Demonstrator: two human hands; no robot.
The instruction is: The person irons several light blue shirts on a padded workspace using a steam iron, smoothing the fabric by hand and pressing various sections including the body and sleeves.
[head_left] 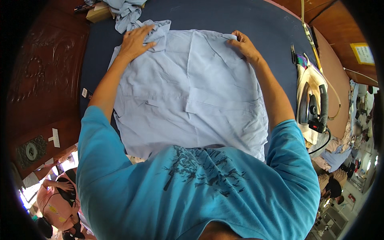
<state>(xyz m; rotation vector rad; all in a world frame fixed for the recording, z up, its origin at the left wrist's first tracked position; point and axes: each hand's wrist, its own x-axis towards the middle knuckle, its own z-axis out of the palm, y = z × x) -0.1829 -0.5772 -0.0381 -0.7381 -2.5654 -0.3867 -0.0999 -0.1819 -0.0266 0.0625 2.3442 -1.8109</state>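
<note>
A light blue shirt lies spread over the dark blue table cover, with a seam or fold running down its middle and wrinkles across it. My left hand rests at the shirt's far left corner, fingers stretched and thumb apart, against a bunched-up part of the cloth. At the far right corner, my right hand has its fingers curled and pinches the shirt's edge. The near end of the shirt disappears behind my own body.
To the right, a steam iron with a grey handle and black cord rests on a cream cloth. More crumpled blue cloth lies at the far left, beside a small box. Carved dark wood borders the left; a person is at lower left.
</note>
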